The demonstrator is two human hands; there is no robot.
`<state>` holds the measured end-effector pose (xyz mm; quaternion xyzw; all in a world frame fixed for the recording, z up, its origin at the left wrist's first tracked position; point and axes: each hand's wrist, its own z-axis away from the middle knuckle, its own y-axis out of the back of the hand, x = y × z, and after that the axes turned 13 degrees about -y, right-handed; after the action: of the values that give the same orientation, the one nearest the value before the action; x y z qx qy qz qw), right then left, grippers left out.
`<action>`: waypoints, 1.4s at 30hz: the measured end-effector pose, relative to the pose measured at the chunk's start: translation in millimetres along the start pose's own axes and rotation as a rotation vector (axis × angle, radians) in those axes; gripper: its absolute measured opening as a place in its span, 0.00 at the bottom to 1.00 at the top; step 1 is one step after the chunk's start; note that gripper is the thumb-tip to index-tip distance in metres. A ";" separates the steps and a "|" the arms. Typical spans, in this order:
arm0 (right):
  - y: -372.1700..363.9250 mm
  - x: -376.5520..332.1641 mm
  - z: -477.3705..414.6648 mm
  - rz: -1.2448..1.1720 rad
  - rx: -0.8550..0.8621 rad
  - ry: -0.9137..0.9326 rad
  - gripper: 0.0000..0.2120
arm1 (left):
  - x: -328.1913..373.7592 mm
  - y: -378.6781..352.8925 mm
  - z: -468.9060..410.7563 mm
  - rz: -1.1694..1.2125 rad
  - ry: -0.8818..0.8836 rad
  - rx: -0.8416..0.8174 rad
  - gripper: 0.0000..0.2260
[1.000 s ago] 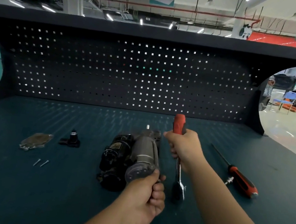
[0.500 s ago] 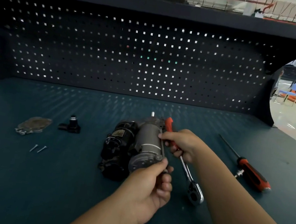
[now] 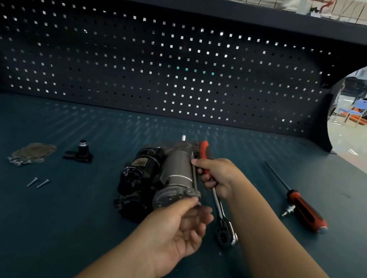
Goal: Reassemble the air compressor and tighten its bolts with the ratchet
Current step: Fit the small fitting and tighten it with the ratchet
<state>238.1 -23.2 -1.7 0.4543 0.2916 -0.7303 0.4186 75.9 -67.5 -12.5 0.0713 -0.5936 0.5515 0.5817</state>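
The air compressor (image 3: 162,178), a black motor joined to a grey cylinder, lies mid-bench with its round grey end cap facing me. My left hand (image 3: 178,228) is palm up at that cap, thumb and fingertips pinching its right edge by a long bolt (image 3: 194,178) running along the cylinder. My right hand (image 3: 218,176) grips the red-handled ratchet (image 3: 224,226) by its handle, beside the cylinder. The ratchet's chrome head rests low on the bench to the right of the cap.
On the left lie a flat grey gasket-like plate (image 3: 32,153), a small black fitting (image 3: 80,153) and two loose screws (image 3: 38,182). A red-and-black screwdriver (image 3: 299,203) lies to the right. The black pegboard (image 3: 155,63) closes off the back of the bench.
My right hand has swung the ratchet from upright down to a slant beside the cylinder. My left hand has loosened from a fist under the end cap to fingertips on its edge.
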 end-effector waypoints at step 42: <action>7.7 -5.5 33.2 0.082 0.218 0.308 0.24 | -4.0 -0.6 -3.5 0.240 -0.010 -0.058 0.11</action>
<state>232.2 -51.8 16.8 0.6149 0.2527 -0.6616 0.3470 79.8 -67.4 -16.2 -0.0143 -0.6166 0.5992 0.5104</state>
